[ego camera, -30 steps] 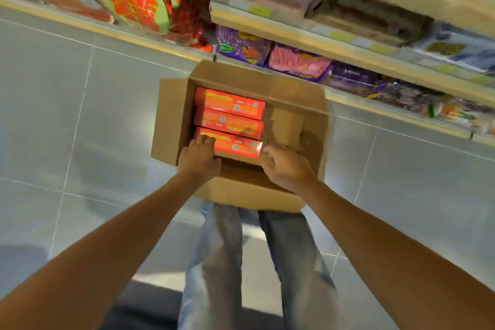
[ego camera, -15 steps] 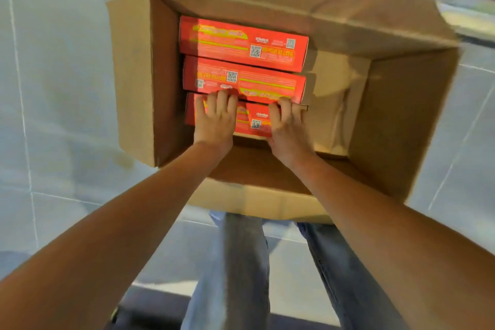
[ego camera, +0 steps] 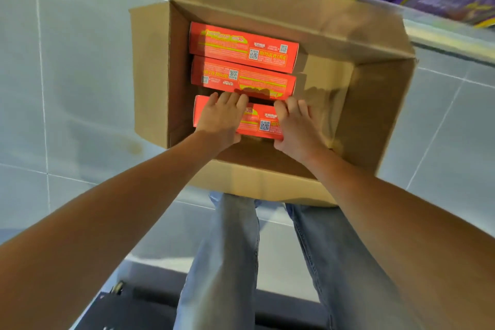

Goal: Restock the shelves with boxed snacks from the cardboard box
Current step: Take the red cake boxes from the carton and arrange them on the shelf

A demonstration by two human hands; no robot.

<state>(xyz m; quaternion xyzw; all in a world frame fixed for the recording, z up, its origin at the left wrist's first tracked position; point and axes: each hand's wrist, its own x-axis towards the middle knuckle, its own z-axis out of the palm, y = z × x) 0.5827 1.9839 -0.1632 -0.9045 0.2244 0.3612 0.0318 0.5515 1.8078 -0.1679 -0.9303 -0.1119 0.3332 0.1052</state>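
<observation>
a: what could go wrong here?

b: your left hand point(ego camera: 221, 118) and right hand point(ego camera: 296, 126) both grasp the near box point(ego camera: 258, 123), fingers hooked over its far edge, thumbs at its near edge. it sits low in the carton point(ego camera: 375, 104), by the near wall. lift it crooked and i'd guess a corner snags that wall or drags the mid box point(ego camera: 241, 78).

a: and since half a second ago?

b: a dark gap has opened between the near box and the mid box; your grip looks unchanged.

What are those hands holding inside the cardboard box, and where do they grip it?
The nearest red rectangular snack box: the left hand grips its left half, the right hand its right end, fingers hooked over the far long edge.
</observation>
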